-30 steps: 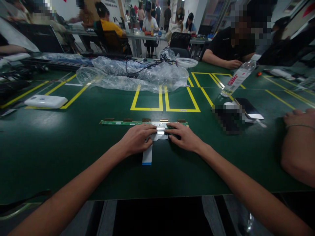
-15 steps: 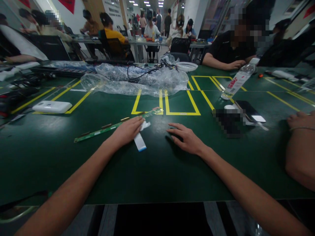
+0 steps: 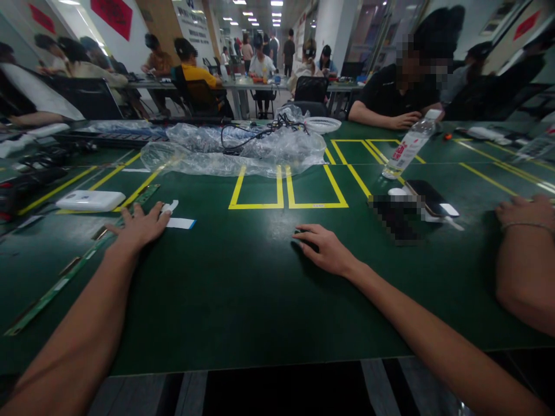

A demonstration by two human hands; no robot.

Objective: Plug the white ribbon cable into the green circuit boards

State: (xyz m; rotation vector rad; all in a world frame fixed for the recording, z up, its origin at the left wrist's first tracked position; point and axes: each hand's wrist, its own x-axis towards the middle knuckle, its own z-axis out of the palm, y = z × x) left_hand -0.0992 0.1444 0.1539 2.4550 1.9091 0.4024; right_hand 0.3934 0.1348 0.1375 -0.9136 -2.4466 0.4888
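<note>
At the left of the green table [image 3: 243, 300], a long, narrow green circuit board [image 3: 73, 271] lies slanted, its far end up by the yellow tape. Over the board's upper part my left hand [image 3: 141, 226] rests with fingers spread, hiding some of it. A white flat ribbon cable [image 3: 180, 223] with a blue end sticks out to the right from beside that hand's fingers. My right hand [image 3: 323, 247] lies on the bare tabletop right of centre, its fingers apart and slightly bent, with nothing in it.
A white box-like device [image 3: 90, 200] lies beyond my left hand. Clear plastic wrapping [image 3: 243, 150] with black cables spreads across the back. On the right are a tilted bottle [image 3: 410, 144], a phone [image 3: 429, 196] and another person's forearm [image 3: 524, 260]. Another person [image 3: 390, 104] sits opposite.
My left hand has slid left across the table, and the circuit board and ribbon cable have moved left with it. The board has turned to a steeper slant. My right hand has hardly moved.
</note>
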